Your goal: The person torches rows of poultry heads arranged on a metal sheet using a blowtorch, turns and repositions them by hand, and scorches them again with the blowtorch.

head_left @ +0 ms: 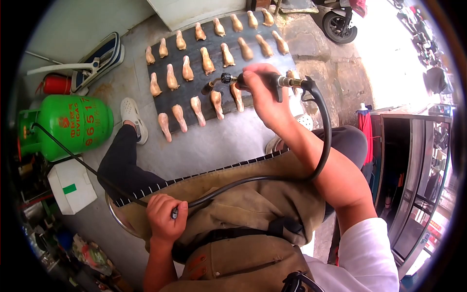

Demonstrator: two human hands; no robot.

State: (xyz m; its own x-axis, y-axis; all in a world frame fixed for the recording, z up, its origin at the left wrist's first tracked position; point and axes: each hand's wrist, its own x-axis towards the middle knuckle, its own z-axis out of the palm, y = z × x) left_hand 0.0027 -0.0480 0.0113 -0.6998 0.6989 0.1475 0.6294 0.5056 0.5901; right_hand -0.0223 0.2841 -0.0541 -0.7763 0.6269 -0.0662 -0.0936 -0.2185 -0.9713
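My right hand (265, 95) is closed around the handle of a gas torch (284, 82), raised over a dark tray (272, 53). The torch's nozzle (208, 87) points left and down, close above the tray among the drumsticks. No flame is clearly visible. Rows of pale chicken drumsticks (207, 61) lie spread on the tray. From the torch a black hose (253, 180) loops down across my lap to my left hand (166, 216), whose fingers are wrapped round it. A small dark piece with a shiny end (174, 212) shows by the left thumb; its kind is unclear.
A green gas cylinder (73, 124) lies at the left, with the hose joined to it. Beyond it are a red fire extinguisher (56, 84) and a folded chair-like item (97, 63). A white box (72, 187) sits lower left. A scooter wheel (339, 27) and a glass cabinet (413, 170) are right.
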